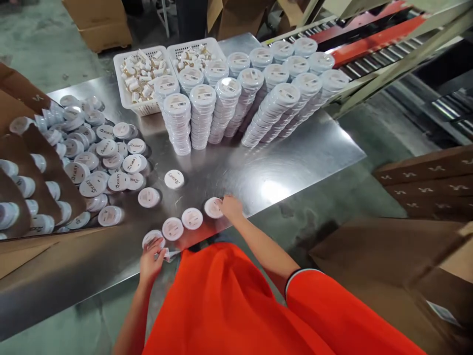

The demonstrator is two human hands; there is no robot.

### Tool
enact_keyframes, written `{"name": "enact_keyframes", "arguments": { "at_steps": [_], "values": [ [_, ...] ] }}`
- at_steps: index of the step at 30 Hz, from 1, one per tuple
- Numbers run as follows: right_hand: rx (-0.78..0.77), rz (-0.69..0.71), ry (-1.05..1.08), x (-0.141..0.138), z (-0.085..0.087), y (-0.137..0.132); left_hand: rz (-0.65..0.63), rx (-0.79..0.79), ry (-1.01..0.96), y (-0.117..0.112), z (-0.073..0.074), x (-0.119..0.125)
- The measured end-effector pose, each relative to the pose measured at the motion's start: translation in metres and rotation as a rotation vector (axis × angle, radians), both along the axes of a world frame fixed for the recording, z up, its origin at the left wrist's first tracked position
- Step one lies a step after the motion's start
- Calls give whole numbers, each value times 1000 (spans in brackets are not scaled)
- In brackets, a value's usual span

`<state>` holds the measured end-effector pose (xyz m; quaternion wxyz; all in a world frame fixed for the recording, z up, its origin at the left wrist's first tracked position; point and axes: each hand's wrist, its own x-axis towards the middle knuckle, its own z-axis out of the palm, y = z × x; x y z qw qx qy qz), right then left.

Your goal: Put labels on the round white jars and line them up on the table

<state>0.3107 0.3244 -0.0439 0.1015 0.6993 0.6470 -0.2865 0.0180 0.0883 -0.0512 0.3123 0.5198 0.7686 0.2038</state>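
Along the near edge of the metal table [207,172] lies a row of round white tubs with printed labels facing up. My right hand [232,209] has its fingers closed at the rim of the rightmost tub [213,207]. At the other end of the row, my left hand [151,262] pinches a small white strip [168,253], which looks like label backing; its fingertips also reach over the leftmost tub [151,237]. Between the hands lie two more tubs, one the middle tub [192,218]. A lid-up tub [174,179] rests farther back.
Tall stacks of tubs [203,116] stand at the back, beside white baskets [142,109] of small bottles. Loose tubs [92,183] are heaped at left by an open carton [22,148]. A roller conveyor [377,58] runs behind; cartons [436,180] sit at right.
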Motion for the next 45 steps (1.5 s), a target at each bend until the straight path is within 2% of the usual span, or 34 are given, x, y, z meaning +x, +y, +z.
{"name": "enact_keyframes", "arguments": {
  "at_steps": [3,5,6,8,10,12,17,22,28,30,32,36,40,42,43,45],
  "values": [
    [26,-14,-97,5,0,-14,8,5,2,1,1,1],
    [110,38,-79,11,0,-22,-3,14,8,1,2,1],
    [169,106,-38,14,0,-24,-11,17,17,1,2,0],
    [256,331,99,21,-2,-27,-39,16,45,0,2,0],
    [238,551,230,25,-4,-26,-50,12,84,-1,0,0],
    [176,640,282,28,-6,-25,-47,11,113,-1,-2,0],
    [145,530,192,23,-7,-28,-47,-13,126,-1,-6,0],
    [155,364,88,3,-3,-44,-41,-24,99,-1,-5,1],
    [145,275,17,-17,6,-47,-20,-7,94,-2,-8,6],
    [186,247,7,-28,10,-35,-19,0,87,-2,-8,7],
    [227,300,42,-48,14,-15,-11,9,72,-2,-6,8],
    [256,525,147,-117,15,36,56,59,6,-5,2,8],
    [199,660,170,-178,7,72,196,61,-90,-13,14,8],
    [170,635,226,-185,4,82,272,57,-139,-17,19,7],
    [153,575,302,-181,4,85,309,57,-163,-19,22,6],
    [74,348,545,-157,5,90,375,56,-206,-23,26,5]
  ]
}}
